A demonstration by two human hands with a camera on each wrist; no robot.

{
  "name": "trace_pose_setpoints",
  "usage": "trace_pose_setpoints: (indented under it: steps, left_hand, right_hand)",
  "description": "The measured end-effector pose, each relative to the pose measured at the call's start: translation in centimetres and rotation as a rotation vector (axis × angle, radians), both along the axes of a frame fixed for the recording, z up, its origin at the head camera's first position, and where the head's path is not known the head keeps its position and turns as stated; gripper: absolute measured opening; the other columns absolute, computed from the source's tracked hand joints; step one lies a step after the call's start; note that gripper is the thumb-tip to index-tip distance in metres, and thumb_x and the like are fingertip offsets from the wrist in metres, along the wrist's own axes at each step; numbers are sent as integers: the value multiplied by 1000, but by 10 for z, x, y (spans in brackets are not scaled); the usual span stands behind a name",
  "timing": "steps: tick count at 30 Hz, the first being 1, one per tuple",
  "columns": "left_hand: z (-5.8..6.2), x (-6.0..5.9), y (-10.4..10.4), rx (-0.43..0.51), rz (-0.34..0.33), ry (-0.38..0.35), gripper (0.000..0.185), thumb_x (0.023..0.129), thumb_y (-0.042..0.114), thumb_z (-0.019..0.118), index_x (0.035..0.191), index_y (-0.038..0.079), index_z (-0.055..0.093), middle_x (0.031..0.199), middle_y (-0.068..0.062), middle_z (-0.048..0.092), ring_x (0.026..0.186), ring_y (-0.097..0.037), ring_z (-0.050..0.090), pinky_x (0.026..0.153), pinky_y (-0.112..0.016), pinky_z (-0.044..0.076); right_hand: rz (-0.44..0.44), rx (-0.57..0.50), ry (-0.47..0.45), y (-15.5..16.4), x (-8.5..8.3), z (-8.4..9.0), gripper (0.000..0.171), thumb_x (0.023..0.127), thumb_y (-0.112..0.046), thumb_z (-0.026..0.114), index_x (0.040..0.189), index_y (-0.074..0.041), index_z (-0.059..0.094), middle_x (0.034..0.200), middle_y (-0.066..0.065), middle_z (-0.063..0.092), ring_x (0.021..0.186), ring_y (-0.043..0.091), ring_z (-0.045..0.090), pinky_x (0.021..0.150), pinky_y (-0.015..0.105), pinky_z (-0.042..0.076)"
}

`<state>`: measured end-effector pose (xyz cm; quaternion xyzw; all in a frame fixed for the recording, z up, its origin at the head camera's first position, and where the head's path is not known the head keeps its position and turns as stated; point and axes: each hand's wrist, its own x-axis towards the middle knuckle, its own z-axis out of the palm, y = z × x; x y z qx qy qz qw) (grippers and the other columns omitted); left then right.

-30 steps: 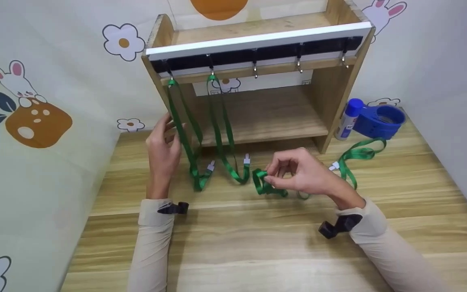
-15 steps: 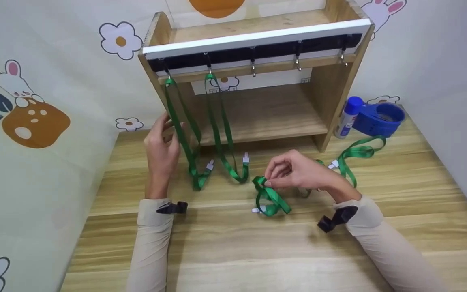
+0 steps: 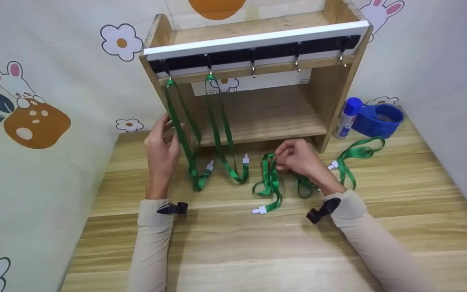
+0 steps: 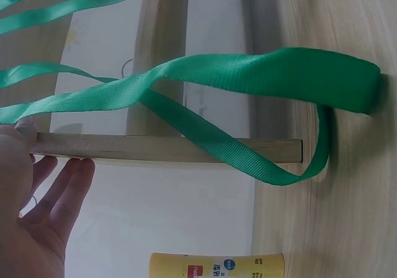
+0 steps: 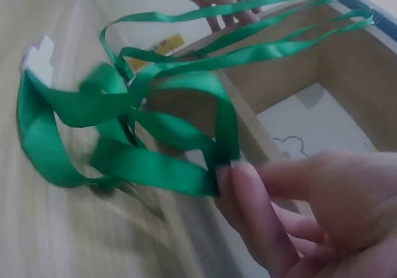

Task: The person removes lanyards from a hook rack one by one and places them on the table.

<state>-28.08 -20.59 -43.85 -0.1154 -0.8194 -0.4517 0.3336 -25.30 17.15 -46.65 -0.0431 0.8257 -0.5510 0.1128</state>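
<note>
Pinching the upper loop of a green lanyard between thumb and fingertips, the right hand holds it up just in front of the wooden rack, so that the strap trails down to the table and ends in a white clip lying on the wood. The right wrist view shows the same strap caught between the fingertips, though that picture is blurred. Just to the right of this hand another green lanyard lies loose on the table, curling toward the rack's right side.

To the left, two more lanyards hang from the rack's row of hooks: one from the leftmost hook and one from the second hook, their lower ends resting on the table. The left hand stands upright beside the leftmost hanging strap, fingers straight and loose, its thumb against the strap and the rack's edge in the left wrist view; it grips nothing.

Three hooks further right are bare. Beside the rack's right wall stand a blue-capped bottle and a blue tape dispenser. The walls carry rabbit and flower stickers.
</note>
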Motion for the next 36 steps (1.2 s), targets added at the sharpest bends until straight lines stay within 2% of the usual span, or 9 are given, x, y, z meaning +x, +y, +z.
trace_pose_setpoints:
  steps: [4, 8, 13, 18, 24, 30, 36]
  left_hand:
    - [0, 0, 0, -4, 9, -9, 45, 105, 32, 74, 145, 13, 67, 140, -3, 75, 120, -17, 76, 92, -37, 69]
    - [3, 1, 1, -3, 11, -10, 44, 105, 29, 74, 145, 13, 67, 140, -3, 75, 119, -16, 76, 91, -35, 68]
    - [3, 0, 1, -2, 9, -16, 44, 105, 26, 75, 146, 15, 67, 140, -2, 75, 119, -15, 77, 92, -33, 68]
    - [2, 1, 0, -4, 17, -22, 45, 105, 30, 74, 146, 15, 66, 141, -3, 74, 119, -14, 76, 92, -32, 68]
    - [-1, -1, 0, 5, 5, 27, 44, 103, 21, 76, 144, 9, 68, 137, -8, 76, 117, -21, 78, 88, -35, 68]
    - [-2, -2, 0, 17, 1, 46, 41, 102, 16, 76, 142, 8, 69, 135, -9, 76, 116, -23, 78, 87, -31, 67]
    - [-1, -1, 0, 2, 10, 22, 42, 103, 17, 77, 143, 8, 68, 137, -8, 76, 117, -22, 78, 89, -36, 69]
  right_hand:
    - [-46, 107, 108, -4, -3, -4, 9, 96, -4, 69, 103, -2, 75, 89, 11, 75, 82, 29, 81, 76, 38, 71]
    - [-9, 203, 178, -5, -1, -6, 7, 96, -4, 70, 99, -4, 76, 89, 12, 78, 75, 25, 79, 67, 29, 66]
    - [139, 295, 153, -5, 3, -7, 10, 92, 2, 71, 95, -5, 78, 85, 9, 77, 69, 18, 70, 62, 26, 57]
    - [280, 364, 128, -7, 5, -10, 4, 92, -3, 78, 94, -7, 80, 86, 5, 76, 76, 14, 66, 69, 27, 56]
    - [293, 355, 129, -7, 6, -10, 3, 95, -11, 81, 97, -9, 81, 90, 6, 77, 83, 16, 69, 78, 31, 59]
    - [280, 334, 118, -4, 5, -9, 5, 97, -13, 80, 100, -9, 82, 91, 7, 78, 78, 15, 68, 68, 27, 57]
    - [257, 318, 129, 4, 5, 0, 11, 99, -16, 79, 105, -7, 82, 93, 9, 80, 74, 18, 74, 64, 27, 62]
